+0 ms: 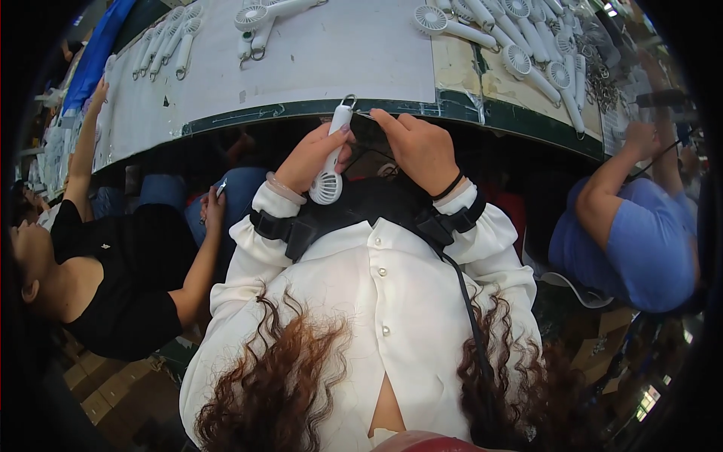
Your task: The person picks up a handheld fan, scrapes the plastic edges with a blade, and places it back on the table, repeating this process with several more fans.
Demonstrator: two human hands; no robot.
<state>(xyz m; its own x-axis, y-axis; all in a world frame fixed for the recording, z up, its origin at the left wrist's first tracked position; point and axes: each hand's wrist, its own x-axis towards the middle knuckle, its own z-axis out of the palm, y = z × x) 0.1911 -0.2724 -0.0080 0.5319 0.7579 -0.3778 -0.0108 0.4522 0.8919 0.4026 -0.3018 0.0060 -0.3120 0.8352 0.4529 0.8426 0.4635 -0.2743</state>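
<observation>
My left hand (pixel 307 160) is closed around a white handheld fan (pixel 327 187) in front of my lap, just below the table edge. The fan head points down toward me and its handle end tilts up and away. A metal clip ring (pixel 349 99) sits at that handle end. Beside it, my right hand (pixel 423 149) is closed, with the index finger reaching toward the ring. Something thin and light shows between those fingertips and the handle end, too small to name.
The white-covered table (pixel 316 71) has a dark green edge (pixel 248 114). A fan group (pixel 167 41) lies far left, a fan pair (pixel 260 19) at centre back, a fan pile (pixel 520 60) at right, near loose metal rings (pixel 596 79). Co-workers sit left (pixel 113 264) and right (pixel 640 241).
</observation>
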